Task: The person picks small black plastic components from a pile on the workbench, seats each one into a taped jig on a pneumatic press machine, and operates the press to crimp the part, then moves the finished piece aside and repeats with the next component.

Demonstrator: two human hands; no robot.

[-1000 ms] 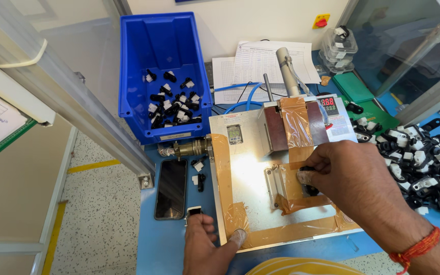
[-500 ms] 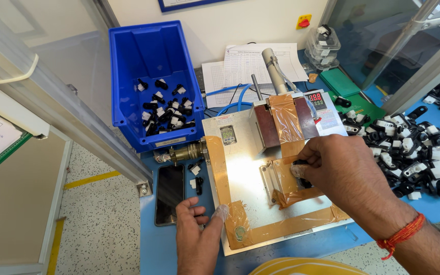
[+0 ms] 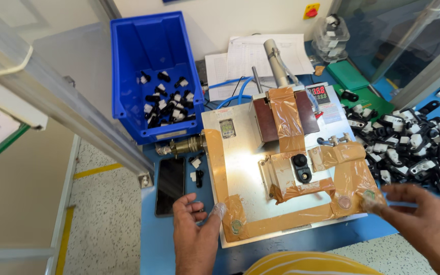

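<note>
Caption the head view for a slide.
Both hands, left hand and right hand, rest at the front corners of a taped fixture plate holding a black part.

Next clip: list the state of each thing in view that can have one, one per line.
Left hand: open, fingertip at the plate's left button.
Right hand: open, fingertip on the right button.
Black part: seated in the taped fixture.
Blue bin: partly filled.
Phone: screen dark.
Red display: lit.

Blue bin [image 3: 154, 76] sitting well beyond the left hand, holding small black-and-white parts [image 3: 166, 102]. Black phone [image 3: 169, 184] lying flat just beyond the left hand. Papers [image 3: 260, 58] lying far beyond both hands, against the wall. Heap of black-and-white clips [image 3: 413, 145] spreading beyond the right hand. Green pad [image 3: 357, 86] lying farther back. Clear jar [image 3: 331, 33] standing near the wall.
</note>
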